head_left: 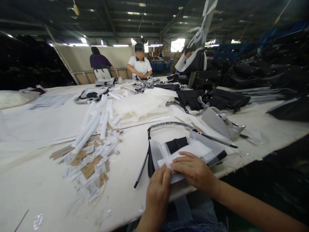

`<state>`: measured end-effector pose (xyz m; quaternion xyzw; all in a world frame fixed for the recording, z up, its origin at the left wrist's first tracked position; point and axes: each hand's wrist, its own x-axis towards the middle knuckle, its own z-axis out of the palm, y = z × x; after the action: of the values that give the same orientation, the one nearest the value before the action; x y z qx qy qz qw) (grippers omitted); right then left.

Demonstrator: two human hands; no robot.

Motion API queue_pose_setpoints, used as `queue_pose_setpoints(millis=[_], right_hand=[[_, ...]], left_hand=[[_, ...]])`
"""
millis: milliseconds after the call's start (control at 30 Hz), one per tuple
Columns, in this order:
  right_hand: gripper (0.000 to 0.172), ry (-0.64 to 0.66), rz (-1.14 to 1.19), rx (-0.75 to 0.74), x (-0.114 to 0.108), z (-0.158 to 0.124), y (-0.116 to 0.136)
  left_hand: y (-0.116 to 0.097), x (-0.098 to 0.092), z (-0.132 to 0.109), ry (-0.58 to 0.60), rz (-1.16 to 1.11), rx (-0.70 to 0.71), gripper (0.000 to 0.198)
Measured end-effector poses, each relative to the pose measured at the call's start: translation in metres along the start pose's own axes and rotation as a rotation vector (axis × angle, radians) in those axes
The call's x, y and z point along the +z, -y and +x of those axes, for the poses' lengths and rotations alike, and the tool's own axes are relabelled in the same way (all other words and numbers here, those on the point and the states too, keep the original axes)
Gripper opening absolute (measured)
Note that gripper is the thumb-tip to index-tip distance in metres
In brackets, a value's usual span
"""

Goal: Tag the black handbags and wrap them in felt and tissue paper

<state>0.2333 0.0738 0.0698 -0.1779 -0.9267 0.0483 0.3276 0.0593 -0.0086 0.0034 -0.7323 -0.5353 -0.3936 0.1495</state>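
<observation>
In front of me a black handbag [177, 145] lies on the table near its front edge. Its curved handle [166, 123], wrapped in clear film, arches away from me, and a loose black strap [142, 170] hangs to the left. White wrapping sheet [190, 151] and greyish sheets cover much of the bag. My left hand [157, 190] is closed on the near left edge of the white sheet, fingertips pressed together. Beside it, my right hand [196, 170] bends its fingers over the same sheet, its thumb hidden. The two hands' fingertips almost meet.
Left of the bag lie paper tags and brown cards [90, 167], with white rolls [88, 129] behind. A stack of white sheets [140, 104] sits mid-table. More black bags [222, 98] are at right. A co-worker in white [139, 66] works across the table.
</observation>
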Motion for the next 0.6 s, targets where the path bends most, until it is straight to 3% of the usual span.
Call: queue_pose_setpoints(millis=[167, 367, 600], right_hand=[[0.027, -0.003, -0.126, -0.119, -0.004, -0.006, 0.012], [0.028, -0.027, -0.158, -0.112, -0.008, -0.013, 0.027], [0.029, -0.024, -0.173, -0.152, -0.002, -0.027, 0.027]], left_hand=[[0.000, 0.001, -0.004, -0.009, -0.006, -0.022, 0.030], [0.000, -0.001, -0.005, 0.069, -0.035, -0.007, 0.039], [0.000, -0.003, -0.004, -0.015, -0.023, 0.041, 0.032]])
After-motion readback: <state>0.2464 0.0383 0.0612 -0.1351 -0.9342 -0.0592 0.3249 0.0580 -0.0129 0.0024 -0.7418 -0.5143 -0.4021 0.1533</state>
